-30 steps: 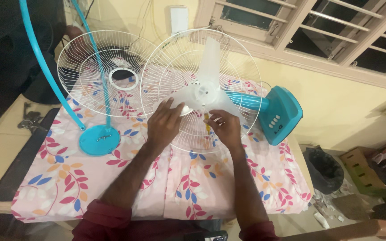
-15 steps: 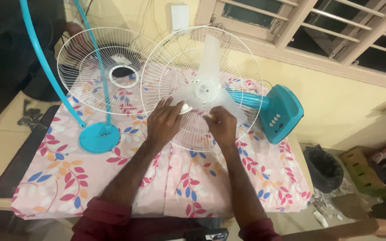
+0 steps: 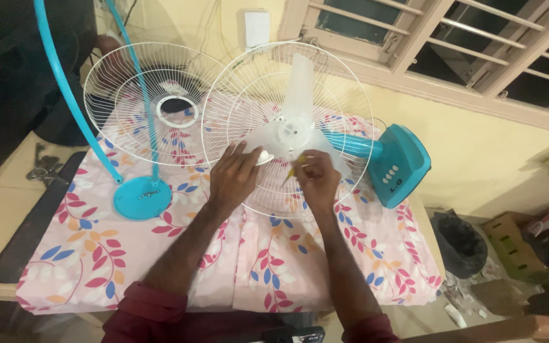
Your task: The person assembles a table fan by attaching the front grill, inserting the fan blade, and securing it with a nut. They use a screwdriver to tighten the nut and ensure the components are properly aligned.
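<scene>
A: What does the head view show?

B: A table fan lies taken apart on a pink floral cloth. In the centre of the frame the person's left hand rests with fingers spread, closed on nothing, pressing on the lower left blade of the translucent fan blade and on the white wire guard under it. The right hand is closed around a small yellow-handled screwdriver, its tip angled up towards the hub.

A: Where is the rest of the fan?

B: The blue motor housing lies at centre right, joined to the guard. A second wire guard sits at upper left, overlapping the first, with a blue round base below it.

A: What could go wrong?

B: Judging by the angle, the screwdriver tip could slip off the hub and scratch the thin blade or jab the left hand nearby. Pressing too hard on the blade might flex or crack it. Any small screw that comes free could drop through the wires and be lost in the busy cloth pattern.
</scene>
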